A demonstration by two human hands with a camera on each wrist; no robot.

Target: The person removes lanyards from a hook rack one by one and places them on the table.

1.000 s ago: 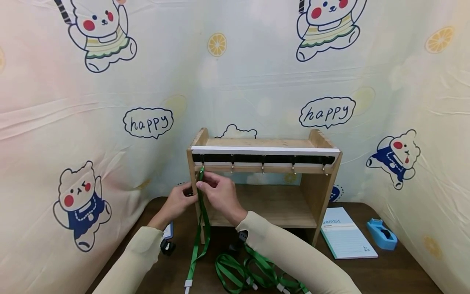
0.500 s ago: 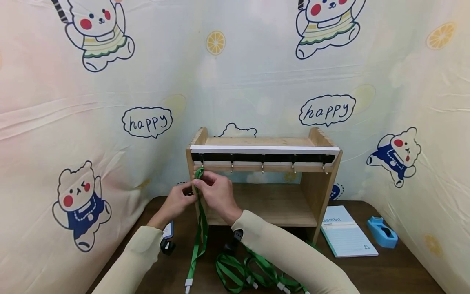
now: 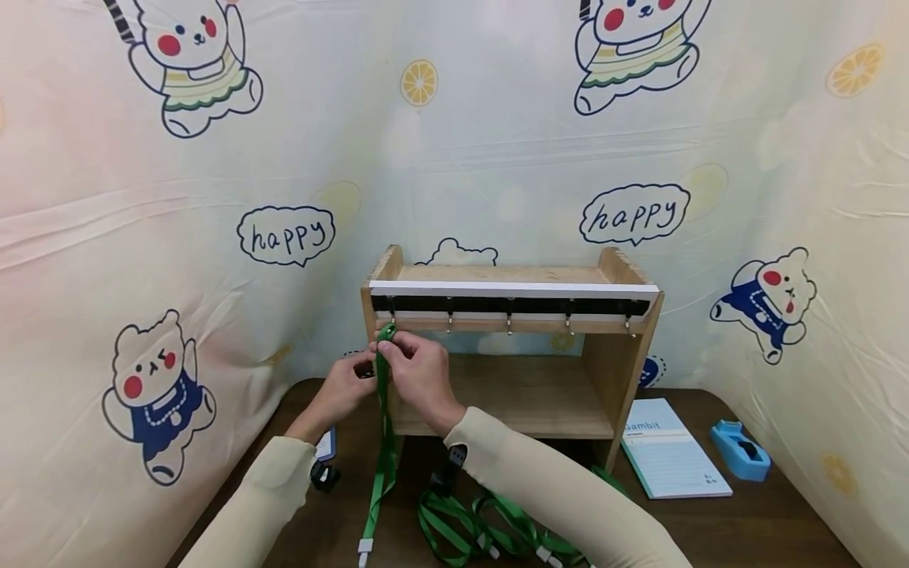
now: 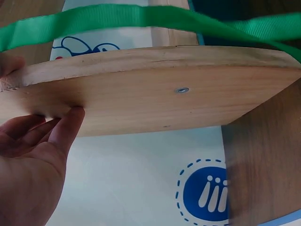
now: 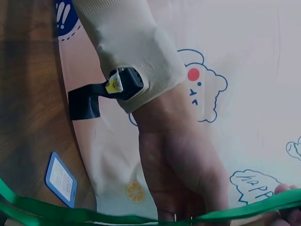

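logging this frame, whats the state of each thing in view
green lanyard: top at the leftmost hook, hanging to the table, pinched by right hand
left hand: grips the wooden rack's side panel
other four hooks: bare
spare lanyards: heaped on the table
notepad: lying flat, closed
badge card: flat on the table

A makeshift recording booth: cartoon-bear cloth (image 3: 213,237) draped behind a dark wooden table (image 3: 781,528).
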